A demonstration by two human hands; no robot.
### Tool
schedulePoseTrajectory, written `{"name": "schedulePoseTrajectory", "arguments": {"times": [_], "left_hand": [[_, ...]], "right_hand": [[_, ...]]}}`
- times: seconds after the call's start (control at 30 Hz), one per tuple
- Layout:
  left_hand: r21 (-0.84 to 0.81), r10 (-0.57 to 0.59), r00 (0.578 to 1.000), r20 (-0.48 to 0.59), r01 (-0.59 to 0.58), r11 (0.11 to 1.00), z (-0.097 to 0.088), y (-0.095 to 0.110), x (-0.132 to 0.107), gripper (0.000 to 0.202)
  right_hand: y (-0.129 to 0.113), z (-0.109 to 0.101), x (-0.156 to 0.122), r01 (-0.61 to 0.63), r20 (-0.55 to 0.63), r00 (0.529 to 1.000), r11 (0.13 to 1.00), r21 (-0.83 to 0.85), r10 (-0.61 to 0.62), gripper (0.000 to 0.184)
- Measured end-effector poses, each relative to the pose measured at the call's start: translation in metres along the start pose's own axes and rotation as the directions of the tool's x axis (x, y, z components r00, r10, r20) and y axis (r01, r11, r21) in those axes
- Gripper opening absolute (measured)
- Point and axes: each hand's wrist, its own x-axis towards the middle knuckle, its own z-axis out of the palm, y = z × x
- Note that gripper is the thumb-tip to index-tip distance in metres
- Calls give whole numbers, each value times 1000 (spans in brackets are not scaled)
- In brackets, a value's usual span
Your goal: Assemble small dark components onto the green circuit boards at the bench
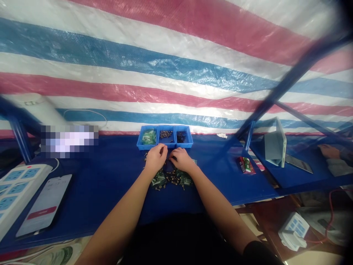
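Observation:
My left hand (156,158) is held just in front of the blue bins, its thumb and fingers pinched together. Close beside it, my right hand (182,159) is closed in a pinch too, with something small and dark at its fingertips. Whatever the two hands hold is too small to name. Beneath them on the table lies a pile of small green circuit boards (158,178) mixed with brass-coloured metal pieces (173,178). More green boards (149,136) fill the left bin, small brass-and-dark pieces (166,134) the middle one, and black parts (181,137) the right one.
On the blue table (110,184) a phone (44,206) and a white power strip (23,191) lie at left. A small red-green box (246,165) sits at right. Beyond a blue frame post (249,134) are a tablet stand (275,143) and another person's hand (329,151).

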Motion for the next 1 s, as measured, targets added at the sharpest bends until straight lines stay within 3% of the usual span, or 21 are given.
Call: {"name": "schedulePoseTrajectory", "arguments": {"times": [0.17,0.33,0.73,1.0], "left_hand": [[-58,55,998,27,-53,997,1,0,1,21],[-99,83,991,106,-73,992,0,4,2,19],[-115,93,992,82,-83,990,-1,5,1,20],[-105,112,981,159,-96,990,-6,8,2,27]], "right_hand": [[0,-2,2,-70,-188,977,985,158,99,12],[0,-5,2,-51,-344,930,972,228,130,15],[0,-3,1,9,-380,919,956,292,108,22],[4,3,1,2,-404,907,959,284,118,28]]}}
